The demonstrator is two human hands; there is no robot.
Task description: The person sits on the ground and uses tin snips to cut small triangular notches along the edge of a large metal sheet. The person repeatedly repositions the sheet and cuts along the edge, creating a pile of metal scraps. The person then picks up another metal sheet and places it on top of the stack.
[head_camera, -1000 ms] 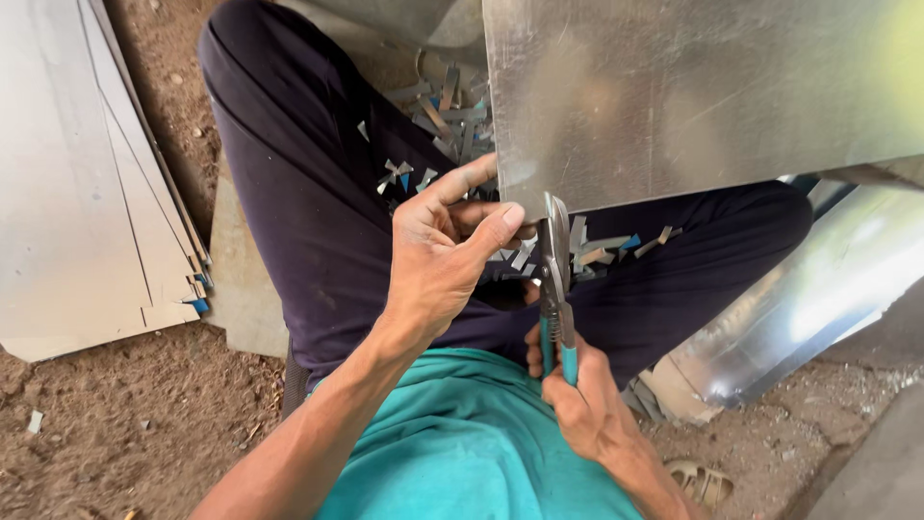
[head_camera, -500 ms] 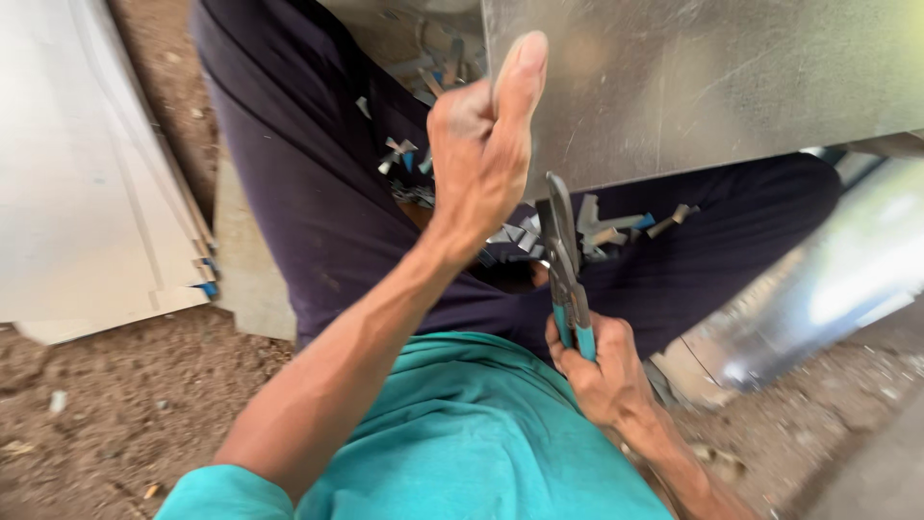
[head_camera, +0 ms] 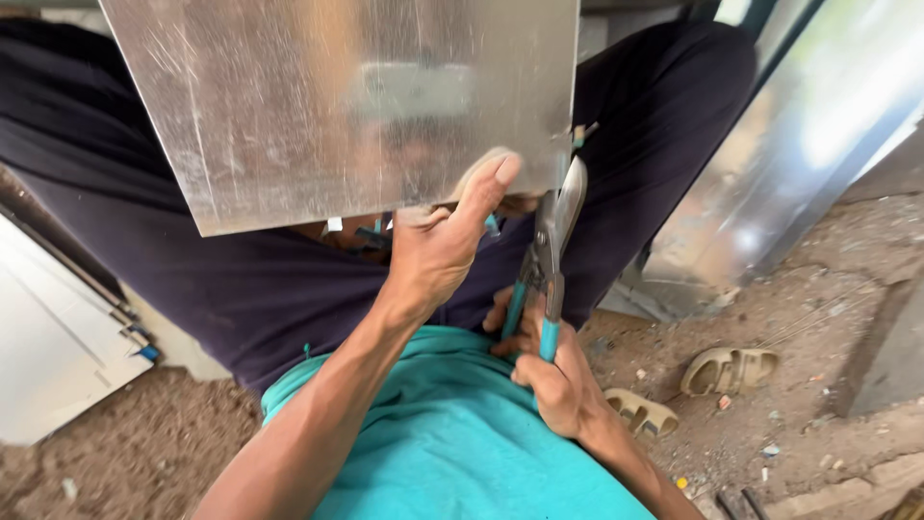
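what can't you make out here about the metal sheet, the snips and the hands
- Head view: the top of the metal sheet is cut off by the frame edge.
- Left hand: its fingers go behind the sheet; only the thumb shows.
- Snips: the blade tips meet the sheet's edge, so the cut itself is unclear.
- Right hand: its palm side is hidden around the handles.

— what sort of place is this?
— an informal sheet-metal workshop, outdoors or open to the ground. the floor is bare dirt [head_camera: 770, 318] with debris.
— what else shows it?
— stacked pale sheets [head_camera: 48, 356], a shiny bent metal piece [head_camera: 770, 173], sandals [head_camera: 727, 371] lying loose.
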